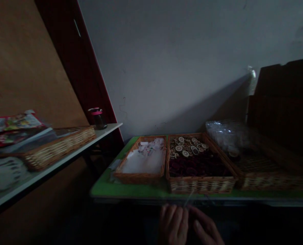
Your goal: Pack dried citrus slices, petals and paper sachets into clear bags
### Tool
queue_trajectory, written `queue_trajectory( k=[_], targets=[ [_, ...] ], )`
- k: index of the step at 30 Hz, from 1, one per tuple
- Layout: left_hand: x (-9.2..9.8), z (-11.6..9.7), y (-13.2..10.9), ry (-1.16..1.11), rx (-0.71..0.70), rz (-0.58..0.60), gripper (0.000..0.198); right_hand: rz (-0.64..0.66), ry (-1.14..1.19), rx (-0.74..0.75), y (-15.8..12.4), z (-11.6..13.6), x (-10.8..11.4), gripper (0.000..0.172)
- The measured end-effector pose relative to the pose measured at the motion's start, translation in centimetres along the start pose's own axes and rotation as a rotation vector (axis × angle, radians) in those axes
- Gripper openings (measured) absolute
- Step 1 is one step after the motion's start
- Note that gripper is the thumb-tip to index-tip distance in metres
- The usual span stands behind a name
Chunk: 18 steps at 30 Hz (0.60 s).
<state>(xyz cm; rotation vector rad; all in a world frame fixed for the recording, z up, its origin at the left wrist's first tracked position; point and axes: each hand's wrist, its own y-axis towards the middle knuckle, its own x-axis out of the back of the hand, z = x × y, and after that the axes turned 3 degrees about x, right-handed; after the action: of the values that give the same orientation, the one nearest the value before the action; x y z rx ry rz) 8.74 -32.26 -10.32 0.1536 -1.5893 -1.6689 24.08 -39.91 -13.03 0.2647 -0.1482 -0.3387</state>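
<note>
My left hand (173,224) and my right hand (205,228) sit close together at the bottom edge of the head view, dim and partly cut off. A thin pale stick (189,198) rises from the fingertips of my left hand, which seems closed on its lower end. My right hand curves in beside it, and the dark hides whether it holds anything. Both hands are just below the front edge of a green-topped table (102,189). Nearest them stands a wicker tray (201,185) of dried citrus slices and dark red dried pieces.
A wicker tray (141,177) with white material stands left of the citrus tray. At right are a clear plastic bag (225,135) and another wicker tray (276,182). On a white shelf (72,152) at left are a wicker basket (59,149), printed packets (13,123) and a dark jar (98,119).
</note>
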Motion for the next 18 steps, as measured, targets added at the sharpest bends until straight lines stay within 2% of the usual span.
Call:
queue_trajectory(
  k=[2,5,7,10,14,18],
  targets=[
    [-0.2,-1.6,-0.3,-0.025,0.023,-0.055,0.03,-0.054,0.135,-0.109,0.2,0.7,-0.2,0.067],
    [-0.3,-3.0,-0.5,-0.083,0.075,-0.099,0.027,-0.026,0.215,-0.186,0.7,1.4,-0.2,0.066],
    [-0.2,-3.7,-0.9,-0.134,0.119,-0.064,0.023,0.013,0.232,-0.204,1.0,1.4,0.3,0.062],
    [0.1,-4.3,-1.7,-0.232,0.173,0.035,0.027,0.039,0.195,-0.185,1.3,0.8,1.6,0.057],
    [0.4,-4.5,-1.9,-0.408,0.41,0.082,0.017,0.066,0.142,-0.189,1.1,0.1,3.1,0.058],
    [0.3,-4.4,-0.9,-0.621,0.665,0.086,0.013,0.104,0.083,-0.27,0.8,-0.3,3.0,0.062]
  ],
)
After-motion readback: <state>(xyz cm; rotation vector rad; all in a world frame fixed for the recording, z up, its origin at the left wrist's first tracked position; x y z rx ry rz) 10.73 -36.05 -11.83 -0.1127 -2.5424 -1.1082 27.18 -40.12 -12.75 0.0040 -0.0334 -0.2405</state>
